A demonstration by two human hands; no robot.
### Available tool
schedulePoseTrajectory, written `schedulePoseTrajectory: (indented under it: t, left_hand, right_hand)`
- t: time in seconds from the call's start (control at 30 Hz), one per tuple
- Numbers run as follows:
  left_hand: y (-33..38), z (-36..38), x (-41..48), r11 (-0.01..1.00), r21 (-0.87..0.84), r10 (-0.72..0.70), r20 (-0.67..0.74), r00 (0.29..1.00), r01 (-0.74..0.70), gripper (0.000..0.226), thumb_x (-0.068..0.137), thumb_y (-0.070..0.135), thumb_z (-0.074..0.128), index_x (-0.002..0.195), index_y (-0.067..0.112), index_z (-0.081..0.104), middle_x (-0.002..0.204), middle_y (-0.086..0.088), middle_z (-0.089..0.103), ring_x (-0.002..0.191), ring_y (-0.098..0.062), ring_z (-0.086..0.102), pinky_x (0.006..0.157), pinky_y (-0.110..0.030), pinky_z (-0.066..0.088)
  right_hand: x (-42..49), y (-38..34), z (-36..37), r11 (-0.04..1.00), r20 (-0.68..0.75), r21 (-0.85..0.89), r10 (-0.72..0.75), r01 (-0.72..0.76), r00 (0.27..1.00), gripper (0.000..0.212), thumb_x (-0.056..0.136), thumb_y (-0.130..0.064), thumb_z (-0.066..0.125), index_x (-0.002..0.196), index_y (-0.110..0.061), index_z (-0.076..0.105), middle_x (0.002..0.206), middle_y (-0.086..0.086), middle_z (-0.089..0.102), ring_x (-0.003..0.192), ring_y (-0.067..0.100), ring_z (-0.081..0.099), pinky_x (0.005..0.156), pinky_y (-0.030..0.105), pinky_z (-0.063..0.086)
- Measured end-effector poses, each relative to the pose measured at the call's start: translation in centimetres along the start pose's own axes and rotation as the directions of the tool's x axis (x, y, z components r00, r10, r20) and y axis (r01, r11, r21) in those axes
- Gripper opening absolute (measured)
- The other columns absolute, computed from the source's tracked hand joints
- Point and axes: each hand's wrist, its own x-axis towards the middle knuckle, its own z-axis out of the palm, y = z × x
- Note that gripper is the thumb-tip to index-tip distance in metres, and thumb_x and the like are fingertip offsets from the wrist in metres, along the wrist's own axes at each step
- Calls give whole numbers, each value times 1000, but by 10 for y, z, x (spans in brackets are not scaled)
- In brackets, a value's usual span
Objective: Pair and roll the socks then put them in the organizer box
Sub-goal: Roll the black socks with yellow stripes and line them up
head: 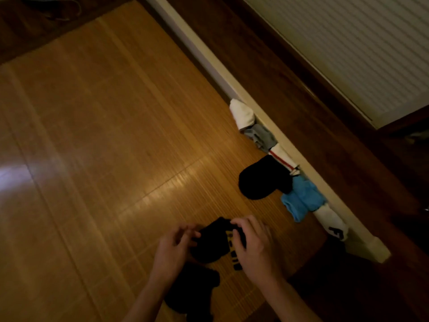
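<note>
Along the cream-painted straight rail [274,126], which runs on a diagonal, lies a row of loose socks touching it. At its near end is a white sock with a black printed mark [329,221]; the mark looks like a block letter, perhaps an F, but is too blurred to read. Up the rail from it:
- bright blue crumpled socks [301,198]
- a white sock with a red stripe [284,159]
- a grey sock [261,135]
- a plain white sock [241,113]

A black rounded sock [262,180] sits just off the rail.

Well off the rail's near end, the right hand [253,242] curls over and grips a black sock with tan blocks [209,247]; the blocks are unreadable. The left hand [173,247] is bent at that sock's edge, and whether it is pinching it cannot be told. Another black sock [192,289] lies under the left forearm.

The wide glossy bamboo slat mat [104,135] spreads away from the rail. Beyond the rail are a dark wood floor [290,77] and a white ribbed panel [348,54]. The light is dim.
</note>
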Motion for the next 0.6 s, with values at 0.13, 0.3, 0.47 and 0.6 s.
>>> schedulePoseTrajectory:
  t: [0.13, 0.3, 0.47, 0.6]
  left_hand:
    - [-35, -36, -31, 1000, 3, -6, -59, 998, 6, 20, 104, 7, 54, 104, 15, 72, 88, -1, 79, 84, -4, 73, 72, -9, 51]
    - [-65, -62, -61, 999, 46, 5, -81, 997, -1, 20, 104, 11, 54, 113, 19, 70, 104, 6, 76, 91, 4, 70, 73, -6, 50]
    - [-86, -82, -83, 997, 70, -27, -64, 998, 31, 22, 106, 19, 53, 120, 24, 68, 118, 15, 71, 109, 2, 64, 90, -15, 48]
    - [-99, -87, -94, 993, 94, -69, -36, 997, 72, 29, 106, 21, 53, 133, 20, 62, 126, 10, 66, 118, -6, 60, 97, -22, 47]
  right_hand:
    - [-25, 5, 17, 998, 55, -40, 46, -43, 997, 15, 94, -21, 64, 108, -23, 63, 103, -10, 57, 94, 12, 57, 79, 39, 51]
    - [-49, -2, 31, 992, 80, -115, 59, -50, 995, 12, 88, -20, 73, 97, -19, 65, 95, -4, 57, 90, 17, 57, 73, 41, 52]
    - [-75, -31, 50, 964, 248, -115, 262, -240, 933, 31, 90, -52, 64, 87, -23, 54, 87, -8, 55, 81, 14, 56, 69, 37, 50]
    - [-96, -53, 79, 932, 320, -216, 350, -292, 881, 50, 88, -56, 65, 118, -20, 49, 112, -5, 55, 101, 15, 58, 71, 29, 49]
